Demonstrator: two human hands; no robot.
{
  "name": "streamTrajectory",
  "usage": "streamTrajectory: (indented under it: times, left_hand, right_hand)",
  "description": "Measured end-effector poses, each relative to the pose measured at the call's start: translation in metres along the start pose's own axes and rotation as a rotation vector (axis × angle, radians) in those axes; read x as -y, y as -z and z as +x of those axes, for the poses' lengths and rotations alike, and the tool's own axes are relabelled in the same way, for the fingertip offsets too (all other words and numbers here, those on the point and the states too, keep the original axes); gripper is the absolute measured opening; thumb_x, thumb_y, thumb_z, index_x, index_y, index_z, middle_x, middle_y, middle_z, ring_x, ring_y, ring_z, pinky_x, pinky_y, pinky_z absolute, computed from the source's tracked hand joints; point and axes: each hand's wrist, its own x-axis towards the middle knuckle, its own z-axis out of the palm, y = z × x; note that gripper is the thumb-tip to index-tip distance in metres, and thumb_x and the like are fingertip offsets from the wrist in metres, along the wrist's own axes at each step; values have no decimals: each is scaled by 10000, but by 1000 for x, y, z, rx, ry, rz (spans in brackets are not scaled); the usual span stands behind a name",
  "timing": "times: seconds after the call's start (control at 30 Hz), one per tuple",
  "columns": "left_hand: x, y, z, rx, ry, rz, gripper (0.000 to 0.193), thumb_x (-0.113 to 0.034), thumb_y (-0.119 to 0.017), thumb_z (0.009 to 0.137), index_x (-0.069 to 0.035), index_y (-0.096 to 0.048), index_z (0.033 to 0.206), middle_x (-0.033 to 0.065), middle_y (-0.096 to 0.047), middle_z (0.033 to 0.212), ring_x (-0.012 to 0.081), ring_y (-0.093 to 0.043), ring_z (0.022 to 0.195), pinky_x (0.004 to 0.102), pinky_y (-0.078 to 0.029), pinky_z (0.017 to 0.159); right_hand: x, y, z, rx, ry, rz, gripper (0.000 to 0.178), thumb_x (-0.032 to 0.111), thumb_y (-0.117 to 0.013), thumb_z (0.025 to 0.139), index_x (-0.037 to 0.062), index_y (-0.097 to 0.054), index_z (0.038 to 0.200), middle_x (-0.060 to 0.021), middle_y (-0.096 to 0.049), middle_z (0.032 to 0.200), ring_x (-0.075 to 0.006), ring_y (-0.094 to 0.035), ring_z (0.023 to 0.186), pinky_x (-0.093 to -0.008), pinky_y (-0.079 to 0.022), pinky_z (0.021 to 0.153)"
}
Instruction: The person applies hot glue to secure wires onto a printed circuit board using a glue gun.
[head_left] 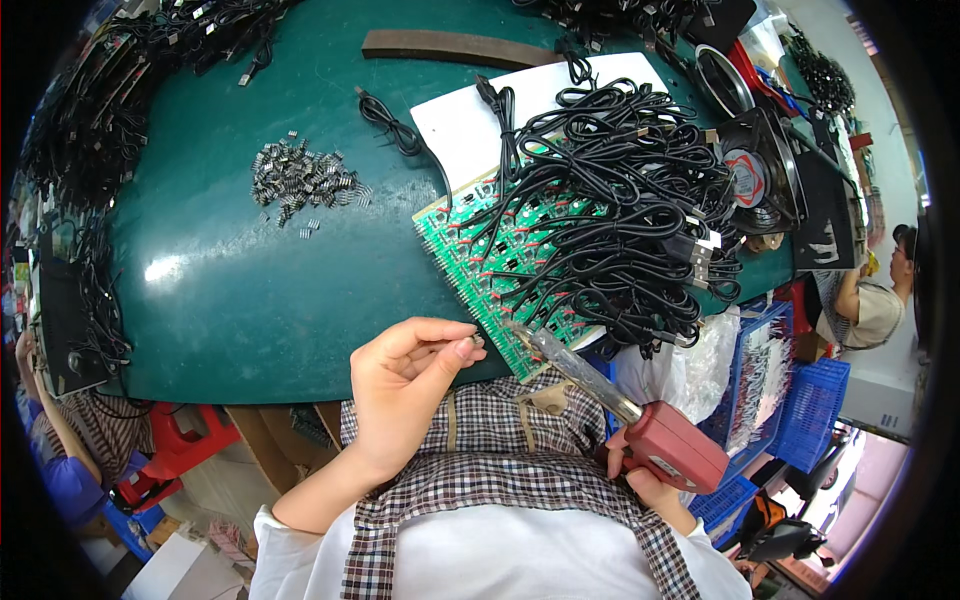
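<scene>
In the head view, the left hand [400, 375] has its thumb and forefinger closed in a pinch on a small metal part [478, 342], just beside the lower left edge of the green circuit board [468, 268]. The right hand [652, 487] is gripping a soldering iron [668, 440] with a dark red body, and the metal end of it points up and left, to the near corner of the board; whether it touches there, I cannot tell. The board lies on the bench [250, 330], partly under a heap of black cables [620, 220], and more small metal parts [300, 185] are in a loose pile farther to the left. In my judgement, the step in hand is to bring the part and the hot iron together at the board edge. The next move seems to call for a steady pinch, with the part set straight against the edge contacts, and for the iron to come close without burning the fingertips or the nearby cables.
</scene>
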Motion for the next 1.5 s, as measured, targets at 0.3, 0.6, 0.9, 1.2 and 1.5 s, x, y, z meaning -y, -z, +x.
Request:
streamTrajectory:
  times: [0.3,0.6,0.9,1.2,1.5]
  left_hand:
    - [2,-11,8,-38,-64,41,191,72,-521,796,27,-472,974,70,-563,793,111,-559,724,230,-480,666]
    - [7,-16,11,-57,-83,75,310,88,-491,781,-9,-384,1055,47,-509,763,87,-517,661,197,-446,600]
    - [6,-16,12,-34,-59,47,354,115,-471,751,-8,-362,1065,45,-509,779,80,-538,686,187,-455,612]
    - [9,-20,11,-69,-107,54,264,109,-454,776,-9,-358,992,71,-522,759,111,-553,653,220,-483,604]
    - [11,-19,11,-63,-117,110,221,111,-434,785,-17,-351,945,84,-522,733,131,-553,633,233,-480,594]
  right_hand:
    - [-18,5,-9,1,37,-66,578,261,-701,711,-3,-417,1139,-50,-618,745,-181,-603,661,-320,-442,795]
    - [-19,8,-9,-13,43,-158,633,319,-699,708,-15,-419,1166,-60,-622,768,-187,-612,693,-314,-466,751]
    - [-18,7,-6,-19,16,-236,702,345,-708,698,-27,-387,1199,-74,-629,813,-200,-619,709,-312,-477,736]
    - [-23,6,-7,-66,28,-186,702,302,-730,681,-32,-393,1198,-94,-631,836,-195,-626,702,-299,-489,698]
    - [-24,7,-8,-30,-6,-269,604,251,-708,703,-29,-434,1162,-86,-633,855,-201,-633,712,-296,-494,695]
